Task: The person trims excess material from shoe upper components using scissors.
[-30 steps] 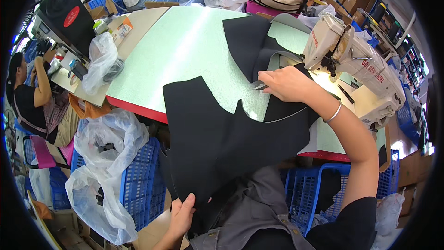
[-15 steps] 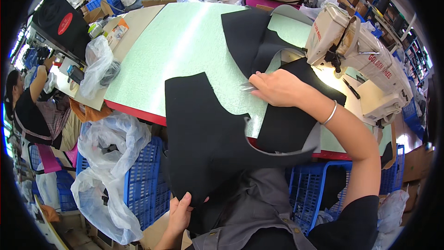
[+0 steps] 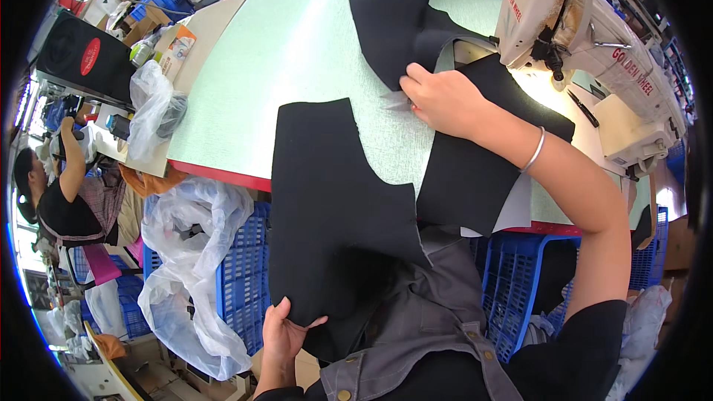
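Note:
My left hand (image 3: 285, 334) is closed on the lower edge of a black fabric piece (image 3: 327, 200), thumb on top. That piece spreads over the table's front edge and hangs down to my lap. My right hand (image 3: 445, 100) is closed above the table, with blurred metal snips (image 3: 396, 101) poking out on its left side. Beside and under the right forearm lies another black fabric piece (image 3: 464, 174). Further back, a folded black piece with a grey underside (image 3: 394, 30) rests close to the right hand's fingers.
A white sewing machine (image 3: 594, 52) stands at the right of the pale green table (image 3: 245, 96), near a black pen (image 3: 584, 108). Blue crates (image 3: 512, 289) sit below the table. Clear plastic bags (image 3: 197, 230) hang at the left, where another person (image 3: 67, 193) works.
The black piece in my left hand has swung and flattened, its right-hand strip now dropping into my lap. My right hand has risen slightly across the picture, the snips still in it.

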A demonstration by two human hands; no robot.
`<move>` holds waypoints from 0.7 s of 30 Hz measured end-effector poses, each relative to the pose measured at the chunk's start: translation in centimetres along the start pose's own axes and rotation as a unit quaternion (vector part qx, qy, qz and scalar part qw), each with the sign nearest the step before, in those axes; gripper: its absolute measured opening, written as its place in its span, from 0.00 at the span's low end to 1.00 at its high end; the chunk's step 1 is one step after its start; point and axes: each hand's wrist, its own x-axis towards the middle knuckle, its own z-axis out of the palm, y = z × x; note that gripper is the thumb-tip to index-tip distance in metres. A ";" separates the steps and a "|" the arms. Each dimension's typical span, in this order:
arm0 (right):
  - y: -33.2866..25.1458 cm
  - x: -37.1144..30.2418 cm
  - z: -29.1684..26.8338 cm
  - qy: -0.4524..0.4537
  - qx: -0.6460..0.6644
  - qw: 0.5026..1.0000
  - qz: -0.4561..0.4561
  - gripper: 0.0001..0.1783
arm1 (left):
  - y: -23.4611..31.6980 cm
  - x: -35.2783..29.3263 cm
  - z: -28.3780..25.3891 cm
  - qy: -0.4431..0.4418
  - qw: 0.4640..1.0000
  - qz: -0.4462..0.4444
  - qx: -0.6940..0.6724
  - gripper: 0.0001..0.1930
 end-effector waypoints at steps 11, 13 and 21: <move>3.1 5.7 -2.2 -0.050 -0.154 0.979 -0.124 0.04 | -1.5 -0.9 1.3 0.054 0.988 0.009 0.143 0.22; 0.8 7.9 -6.0 0.022 -0.107 0.993 -0.054 0.07 | -1.6 -1.2 1.4 0.065 0.989 0.034 0.125 0.21; -25.7 -2.5 -11.1 0.107 0.098 0.960 -0.238 0.13 | -2.5 -1.9 1.0 -0.023 0.998 0.010 -0.063 0.14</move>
